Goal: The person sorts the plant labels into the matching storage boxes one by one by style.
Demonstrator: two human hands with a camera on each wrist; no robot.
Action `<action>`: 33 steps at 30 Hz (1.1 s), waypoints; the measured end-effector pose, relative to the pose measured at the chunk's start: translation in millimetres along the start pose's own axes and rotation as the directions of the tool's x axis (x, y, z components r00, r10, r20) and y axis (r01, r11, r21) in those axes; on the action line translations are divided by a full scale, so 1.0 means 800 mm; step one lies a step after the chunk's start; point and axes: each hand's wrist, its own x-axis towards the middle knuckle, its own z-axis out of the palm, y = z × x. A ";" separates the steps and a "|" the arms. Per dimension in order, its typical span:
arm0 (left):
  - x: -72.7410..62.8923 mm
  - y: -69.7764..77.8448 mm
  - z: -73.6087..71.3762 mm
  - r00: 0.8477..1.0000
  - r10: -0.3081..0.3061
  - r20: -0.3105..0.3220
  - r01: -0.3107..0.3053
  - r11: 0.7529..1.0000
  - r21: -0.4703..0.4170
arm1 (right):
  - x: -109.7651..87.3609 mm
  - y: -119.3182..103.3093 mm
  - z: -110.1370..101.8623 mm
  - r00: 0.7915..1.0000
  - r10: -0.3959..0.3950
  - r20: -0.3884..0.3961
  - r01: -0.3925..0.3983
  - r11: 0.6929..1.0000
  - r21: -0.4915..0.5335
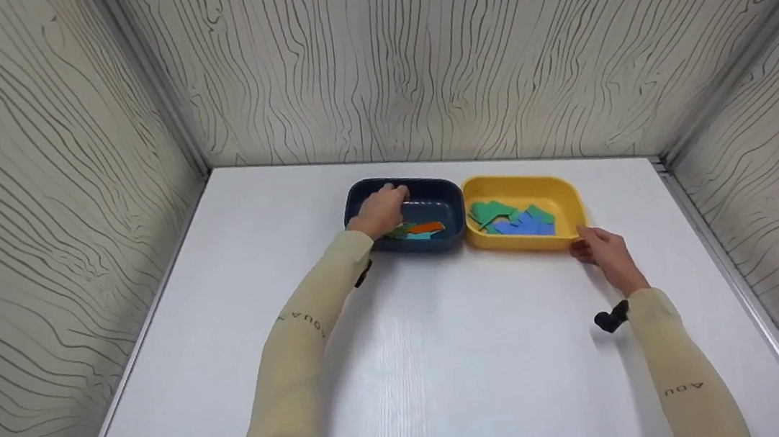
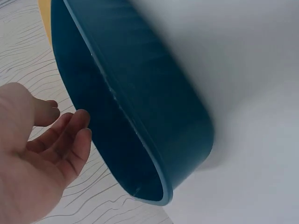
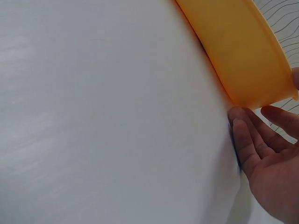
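Note:
A dark blue plastic bin (image 1: 440, 209) stands toward the back of the table, holding an orange piece (image 1: 425, 228) and a few green and light blue pieces. My left hand (image 1: 381, 212) is over its left side; in the left wrist view the fingers (image 2: 74, 123) are loosely bent with nothing visible between them. Beside it, touching or nearly so, is a yellow bin (image 1: 522, 245) with several flat green pieces (image 1: 490, 212) and blue pieces (image 1: 526, 224). My right hand (image 1: 604, 254) holds its front right corner, thumb at the rim and fingers low against the wall.
Both bins stand on a white table (image 1: 419, 360). A wood-grain patterned wall (image 1: 373, 61) rises behind, with similar panels at left and right. Black wrist cameras sit on both wrists, the right one (image 1: 611, 318) standing out from the sleeve.

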 end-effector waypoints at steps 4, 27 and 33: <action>-0.005 -0.005 -0.005 1.000 0.029 -0.003 -0.029 0.999 0.024 | 0.001 -0.002 -0.001 1.000 -0.023 0.010 0.023 0.999 0.035; -0.020 -0.062 -0.056 0.988 -0.013 -0.156 0.000 0.997 -0.083 | 0.003 -0.007 -0.009 0.999 0.025 0.024 -0.022 0.996 -0.083; -0.025 -0.062 -0.085 0.983 -0.023 -0.181 0.010 0.997 -0.075 | -0.004 -0.040 -0.031 0.993 -0.035 -0.114 0.019 0.990 -0.138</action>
